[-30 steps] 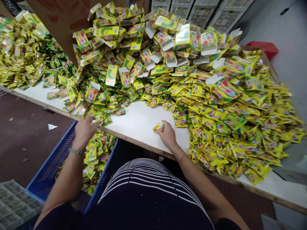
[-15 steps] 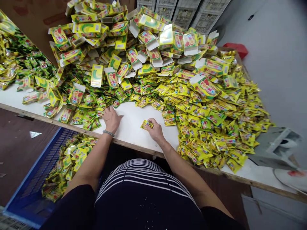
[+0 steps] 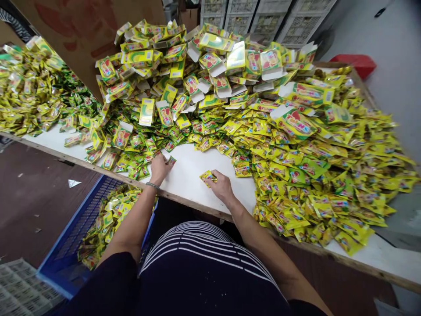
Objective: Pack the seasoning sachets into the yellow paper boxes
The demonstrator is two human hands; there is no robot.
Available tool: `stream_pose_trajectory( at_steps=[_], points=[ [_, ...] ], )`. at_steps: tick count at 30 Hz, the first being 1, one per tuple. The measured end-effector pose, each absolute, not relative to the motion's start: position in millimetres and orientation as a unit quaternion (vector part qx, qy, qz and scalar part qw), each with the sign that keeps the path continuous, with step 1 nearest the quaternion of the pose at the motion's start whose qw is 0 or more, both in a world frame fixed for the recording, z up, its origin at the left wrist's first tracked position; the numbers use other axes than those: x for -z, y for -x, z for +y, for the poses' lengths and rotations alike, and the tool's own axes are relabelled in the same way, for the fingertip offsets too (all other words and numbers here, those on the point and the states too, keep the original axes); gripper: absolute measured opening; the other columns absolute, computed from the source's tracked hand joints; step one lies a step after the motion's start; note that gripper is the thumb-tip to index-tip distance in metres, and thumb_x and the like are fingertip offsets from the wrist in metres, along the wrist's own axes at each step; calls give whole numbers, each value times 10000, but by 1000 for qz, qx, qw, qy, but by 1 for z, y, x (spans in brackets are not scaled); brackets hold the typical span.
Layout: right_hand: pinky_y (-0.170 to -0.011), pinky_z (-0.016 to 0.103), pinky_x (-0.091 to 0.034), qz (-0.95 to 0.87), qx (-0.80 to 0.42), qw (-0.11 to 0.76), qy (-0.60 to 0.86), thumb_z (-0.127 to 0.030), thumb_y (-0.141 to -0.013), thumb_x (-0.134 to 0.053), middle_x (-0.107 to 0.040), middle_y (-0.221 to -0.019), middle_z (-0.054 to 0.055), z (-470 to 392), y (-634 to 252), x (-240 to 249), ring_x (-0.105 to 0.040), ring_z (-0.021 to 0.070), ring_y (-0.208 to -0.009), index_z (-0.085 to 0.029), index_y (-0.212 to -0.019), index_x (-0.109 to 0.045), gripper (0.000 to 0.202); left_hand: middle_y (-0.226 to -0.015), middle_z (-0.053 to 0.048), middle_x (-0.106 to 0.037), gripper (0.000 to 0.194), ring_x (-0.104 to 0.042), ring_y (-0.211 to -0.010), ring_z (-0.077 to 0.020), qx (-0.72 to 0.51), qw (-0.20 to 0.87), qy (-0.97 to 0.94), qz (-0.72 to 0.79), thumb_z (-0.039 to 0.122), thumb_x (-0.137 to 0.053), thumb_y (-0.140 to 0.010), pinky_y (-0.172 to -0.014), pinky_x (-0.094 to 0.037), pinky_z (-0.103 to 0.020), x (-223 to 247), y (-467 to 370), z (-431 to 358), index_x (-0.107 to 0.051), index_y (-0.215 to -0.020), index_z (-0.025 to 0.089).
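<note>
My left hand [image 3: 160,168] is closed on a small green sachet [image 3: 171,161], pinched at the fingertips beside the pile of green sachets [image 3: 135,163]. My right hand [image 3: 222,186] grips a yellow sachet [image 3: 208,177] between thumb and fingers, just over the white tabletop [image 3: 190,162]. A large heap of yellow sachets [image 3: 296,184] lies to the right of that hand. Whether the right hand holds one sachet or more, I cannot tell.
Small yellow cartons [image 3: 217,44], many with open flaps, are heaped at the back. A brown cardboard box [image 3: 82,26] stands behind left. Below the table edge, a blue crate [image 3: 62,259] holds more sachets. White crates [image 3: 243,22] are stacked beyond the table.
My left hand has taken a green sachet from the pile and drawn it slightly away. My right hand keeps the yellow sachet. The camera view has shifted left.
</note>
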State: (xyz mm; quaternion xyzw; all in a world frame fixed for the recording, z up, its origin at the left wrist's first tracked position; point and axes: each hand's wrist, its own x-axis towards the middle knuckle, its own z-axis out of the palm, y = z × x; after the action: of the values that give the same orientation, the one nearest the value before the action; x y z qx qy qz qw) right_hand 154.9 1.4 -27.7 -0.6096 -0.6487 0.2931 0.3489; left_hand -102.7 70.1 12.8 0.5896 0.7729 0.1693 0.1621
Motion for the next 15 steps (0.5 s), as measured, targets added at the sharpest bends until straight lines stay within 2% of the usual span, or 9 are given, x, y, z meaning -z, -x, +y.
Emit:
stream_pose_trajectory(
  at_steps=[3,5,7,9,12,15],
  points=[
    [-585,274,-447,-585,-382,370,612,-515,-741,-695,-632,-660,-5,4,-156,24,-543,150,-603,-207,-716,-585,328,-687,9,-630,253,-579,-653,-159,-267,304,-606,685,344,-717,-709,-627,-401,-255,-4,84,63,-553,-835,199],
    [-639,293,-505,-537,-450,409,585,-539,-717,-714,-682,-752,14,7,-157,21,-605,162,-670,-197,-806,-629,363,-601,47,-581,276,-527,-563,-127,-301,398,-606,620,353,-725,-690,-564,-366,-228,4,68,55,-555,-841,196],
    [-731,320,-549,-500,-506,443,545,-542,-711,-725,-715,-866,32,8,-158,20,-653,172,-766,-194,-941,-654,424,-571,56,-559,288,-506,-529,-113,-305,470,-603,569,358,-732,-677,-537,-356,-220,9,51,48,-561,-834,188],
    [-773,335,-563,-487,-541,446,521,-542,-711,-729,-717,-897,36,9,-159,19,-665,175,-801,-186,-986,-650,457,-573,54,-561,277,-500,-521,-104,-301,524,-598,526,332,-731,-669,-527,-356,-216,10,35,41,-565,-833,183],
    [-714,325,-570,-487,-543,424,536,-562,-709,-725,-699,-829,26,8,-159,19,-651,174,-756,-176,-915,-633,447,-563,54,-542,244,-484,-513,-94,-323,581,-557,498,316,-715,-686,-524,-364,-215,6,16,34,-563,-815,175],
    [-627,295,-554,-482,-504,428,575,-582,-685,-735,-667,-776,15,8,-160,18,-628,174,-728,-185,-835,-606,443,-596,42,-559,312,-519,-554,-95,-353,617,-499,496,391,-741,-701,-557,-401,-220,2,4,28,-569,-829,163]
  ],
)
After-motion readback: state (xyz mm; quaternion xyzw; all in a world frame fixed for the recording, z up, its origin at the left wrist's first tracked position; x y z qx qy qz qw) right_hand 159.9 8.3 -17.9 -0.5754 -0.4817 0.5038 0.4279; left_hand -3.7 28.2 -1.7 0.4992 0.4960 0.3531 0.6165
